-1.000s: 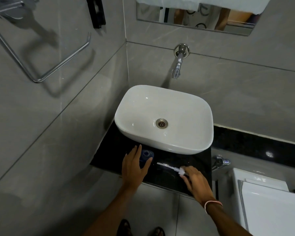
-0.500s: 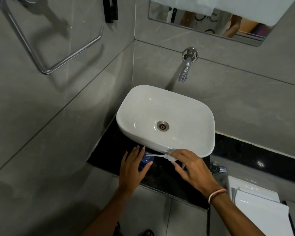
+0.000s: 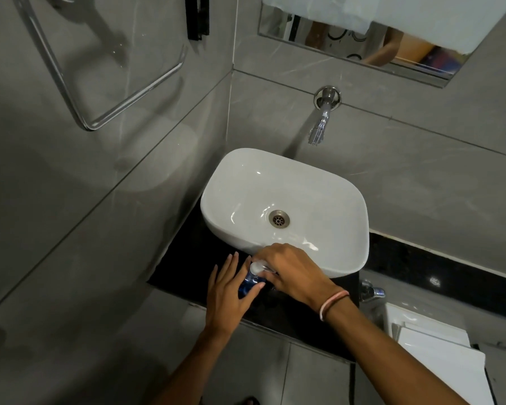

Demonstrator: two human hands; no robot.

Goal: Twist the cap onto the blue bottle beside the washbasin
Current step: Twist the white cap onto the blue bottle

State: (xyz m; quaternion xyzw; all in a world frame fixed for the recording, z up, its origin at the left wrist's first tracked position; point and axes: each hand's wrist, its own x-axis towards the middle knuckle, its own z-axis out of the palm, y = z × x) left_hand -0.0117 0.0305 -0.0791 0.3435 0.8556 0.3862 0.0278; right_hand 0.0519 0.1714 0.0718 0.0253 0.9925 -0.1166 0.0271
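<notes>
On the black worktop (image 3: pixel 187 276) just in front of the washbasin (image 3: pixel 284 200), my left hand (image 3: pixel 228 290) grips the blue bottle (image 3: pixel 247 283) while my right hand (image 3: pixel 289 270), off the worktop now, pinches the pump cap (image 3: pixel 257 268) on its neck, ready for twisting.

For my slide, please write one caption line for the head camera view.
Left hand steadies the blue bottle beside the washbasin while the right hand sets the white cap on top.
</notes>
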